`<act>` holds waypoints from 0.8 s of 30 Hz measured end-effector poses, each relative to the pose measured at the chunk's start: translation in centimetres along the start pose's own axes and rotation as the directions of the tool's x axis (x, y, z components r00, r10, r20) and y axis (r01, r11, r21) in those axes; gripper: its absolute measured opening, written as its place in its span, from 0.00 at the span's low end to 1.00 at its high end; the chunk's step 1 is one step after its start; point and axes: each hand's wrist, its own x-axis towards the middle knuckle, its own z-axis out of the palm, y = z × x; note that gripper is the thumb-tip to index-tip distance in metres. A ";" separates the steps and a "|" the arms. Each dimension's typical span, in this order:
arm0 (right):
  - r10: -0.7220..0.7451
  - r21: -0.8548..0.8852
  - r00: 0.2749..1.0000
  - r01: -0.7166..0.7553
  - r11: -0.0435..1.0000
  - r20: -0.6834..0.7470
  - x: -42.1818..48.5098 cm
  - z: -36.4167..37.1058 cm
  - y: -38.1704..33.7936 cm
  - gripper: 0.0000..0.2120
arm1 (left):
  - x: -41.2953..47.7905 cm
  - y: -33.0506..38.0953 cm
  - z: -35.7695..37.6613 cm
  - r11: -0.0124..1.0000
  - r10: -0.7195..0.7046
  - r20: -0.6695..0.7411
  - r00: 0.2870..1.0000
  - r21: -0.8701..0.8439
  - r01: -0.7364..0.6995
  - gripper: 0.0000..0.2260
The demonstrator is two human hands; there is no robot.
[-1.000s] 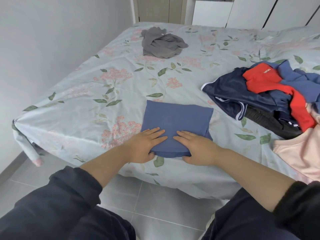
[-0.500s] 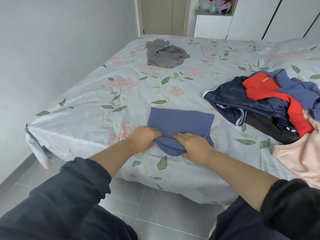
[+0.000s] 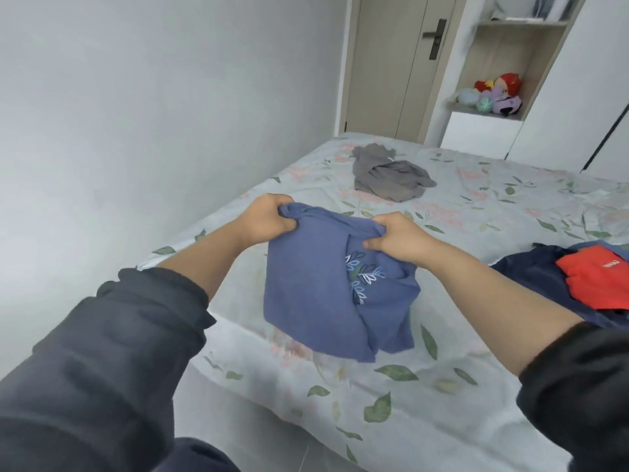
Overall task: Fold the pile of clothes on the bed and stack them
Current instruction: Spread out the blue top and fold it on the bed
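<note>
A: Now, entry one: where is the blue garment (image 3: 316, 301)?
B: Held up over the near edge of the bed (image 3: 442, 379), hanging from its top edge. White and pale-blue leaf embroidery shows in a fold right of centre. Whether the lower hem touches the bed, cannot tell.
A: Hands?
B: Left hand (image 3: 269, 219): fingers curled tight, bunching the top left corner. Right hand (image 3: 398, 240): fingers curled round the top right edge, cloth gathered in the fist. Forearms bare, dark sleeves (image 3: 136, 335) pushed up.
A: Other clothes?
B: Unfolded pile on the bed at the right edge of view: a navy garment (image 3: 531, 277) with a red garment (image 3: 599, 281) lying on it. Well apart, toward the far side of the bed, a crumpled grey garment (image 3: 388, 175) by itself.
A: Anything holding anything?
B: Open shelf niche (image 3: 503, 52) beyond the bed, beside the door (image 3: 391, 63). Lower compartment: plush toys (image 3: 493, 93), red, purple, pale green, heaped together. Upper compartment: contents blurred, not identifiable.
A: Bed surface?
B: Pale, printed with green leaves and pink flowers.
</note>
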 end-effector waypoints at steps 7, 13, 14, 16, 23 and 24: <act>-0.211 -0.233 0.951 0.158 0.959 -0.226 11.3 4.1 -6.9 0.20 | 3.5 -4.8 -8.5 0.952 0.036 -0.259 0.965 0.303 0.045 0.09; -0.412 -0.541 0.886 0.245 0.805 -0.212 13.8 9.8 -9.1 0.06 | 3.3 -10.8 -11.3 0.773 0.220 -0.265 0.939 0.635 -0.002 0.06; -0.397 -0.607 0.906 0.236 0.759 -0.145 13.7 11.4 -8.9 0.08 | 2.7 -12.3 -11.0 0.715 0.211 -0.219 0.952 0.699 0.002 0.06; -0.327 -0.662 0.945 0.251 0.706 0.010 13.1 14.8 -8.1 0.16 | 0.9 -15.4 -10.1 0.553 0.061 -0.101 0.993 0.832 0.050 0.08; -0.140 -0.541 0.932 0.312 0.781 0.335 9.3 22.0 -3.2 0.32 | -4.0 -22.7 -5.7 0.486 -0.394 0.032 0.919 0.856 0.179 0.25; -0.129 -0.547 0.935 0.302 0.781 0.331 9.2 22.2 -2.9 0.31 | -4.0 -22.5 -5.0 0.535 -0.355 0.022 0.935 0.825 0.184 0.24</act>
